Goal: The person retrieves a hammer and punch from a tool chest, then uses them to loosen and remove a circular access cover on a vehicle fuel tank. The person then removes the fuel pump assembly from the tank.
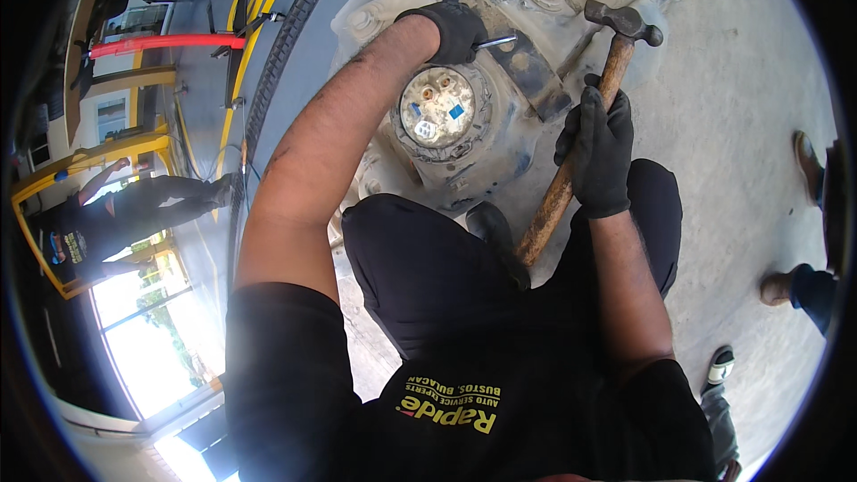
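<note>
A metal rod [496, 40] at upper centre of the frame sticks out of the black-gloved left hand [451, 33], its fingers curled around it, over a dark perforated strap [527, 67]. The right hand [600, 147], right of centre, grasps the wooden handle of a hammer [616, 67], head toward the top. The dusty tank [504, 156] below the strap bears a round cap [436, 109]. Farther out, a red bar [165, 43] crosses the upper left, and another person [152, 201] stands at the left.
</note>
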A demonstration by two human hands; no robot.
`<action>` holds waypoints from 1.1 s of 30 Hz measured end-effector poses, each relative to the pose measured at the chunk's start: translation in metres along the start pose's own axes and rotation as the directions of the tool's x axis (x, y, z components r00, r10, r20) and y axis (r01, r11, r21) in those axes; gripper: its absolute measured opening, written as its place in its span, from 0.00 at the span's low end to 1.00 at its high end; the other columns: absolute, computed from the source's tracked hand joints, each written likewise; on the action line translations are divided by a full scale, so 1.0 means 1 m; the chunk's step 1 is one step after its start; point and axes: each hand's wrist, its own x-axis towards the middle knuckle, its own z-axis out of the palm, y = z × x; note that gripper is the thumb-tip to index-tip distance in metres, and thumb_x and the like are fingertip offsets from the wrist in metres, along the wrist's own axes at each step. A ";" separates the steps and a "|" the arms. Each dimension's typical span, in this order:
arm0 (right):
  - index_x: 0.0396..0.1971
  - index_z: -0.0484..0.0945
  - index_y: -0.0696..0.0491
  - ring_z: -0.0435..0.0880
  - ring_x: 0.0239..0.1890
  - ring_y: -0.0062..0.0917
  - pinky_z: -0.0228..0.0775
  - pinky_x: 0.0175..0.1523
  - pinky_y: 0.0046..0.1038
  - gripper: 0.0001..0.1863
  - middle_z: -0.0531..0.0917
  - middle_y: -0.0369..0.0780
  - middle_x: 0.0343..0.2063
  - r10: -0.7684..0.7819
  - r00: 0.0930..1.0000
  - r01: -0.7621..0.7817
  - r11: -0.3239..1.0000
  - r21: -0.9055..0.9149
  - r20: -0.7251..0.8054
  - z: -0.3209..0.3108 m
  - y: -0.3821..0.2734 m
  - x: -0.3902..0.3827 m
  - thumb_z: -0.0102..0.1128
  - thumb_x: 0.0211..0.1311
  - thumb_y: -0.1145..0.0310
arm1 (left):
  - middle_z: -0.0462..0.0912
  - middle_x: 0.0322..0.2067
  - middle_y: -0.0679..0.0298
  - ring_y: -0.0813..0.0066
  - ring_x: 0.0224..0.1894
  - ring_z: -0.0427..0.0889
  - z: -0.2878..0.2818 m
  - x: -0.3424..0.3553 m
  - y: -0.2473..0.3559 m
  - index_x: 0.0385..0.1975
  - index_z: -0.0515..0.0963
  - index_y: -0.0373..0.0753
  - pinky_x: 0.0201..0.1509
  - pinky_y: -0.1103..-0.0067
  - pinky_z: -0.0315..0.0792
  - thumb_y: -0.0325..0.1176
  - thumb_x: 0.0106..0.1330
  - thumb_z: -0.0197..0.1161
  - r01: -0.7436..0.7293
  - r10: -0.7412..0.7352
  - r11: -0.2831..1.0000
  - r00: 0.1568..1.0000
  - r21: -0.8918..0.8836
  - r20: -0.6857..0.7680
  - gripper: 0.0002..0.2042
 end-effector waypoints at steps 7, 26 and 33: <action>0.46 0.67 0.53 0.73 0.16 0.16 0.68 0.19 0.21 0.11 0.75 0.34 0.23 0.202 0.976 -0.195 0.977 -0.091 0.082 0.005 0.007 -0.005 0.52 0.79 0.61 | 0.88 0.48 0.61 0.64 0.54 0.85 0.004 0.005 0.000 0.50 0.85 0.47 0.61 0.67 0.76 0.40 0.69 0.65 0.035 -0.035 0.999 0.999 0.005 -0.004 0.13; 0.49 0.67 0.52 0.71 0.15 0.17 0.67 0.19 0.23 0.12 0.73 0.33 0.23 0.170 0.983 -0.161 0.978 -0.135 0.061 -0.003 0.010 0.000 0.55 0.77 0.62 | 0.89 0.47 0.62 0.65 0.51 0.86 0.009 0.010 -0.002 0.52 0.85 0.46 0.59 0.67 0.77 0.39 0.68 0.67 -0.002 0.006 0.998 0.998 0.063 -0.059 0.15; 0.52 0.69 0.54 0.72 0.15 0.17 0.67 0.19 0.23 0.13 0.74 0.33 0.22 0.182 0.980 -0.171 0.977 -0.131 0.078 0.000 0.023 -0.010 0.55 0.78 0.62 | 0.89 0.39 0.52 0.52 0.44 0.88 0.014 0.022 -0.024 0.39 0.89 0.47 0.50 0.62 0.80 0.40 0.54 0.64 -0.166 0.173 0.984 0.978 0.067 -0.119 0.14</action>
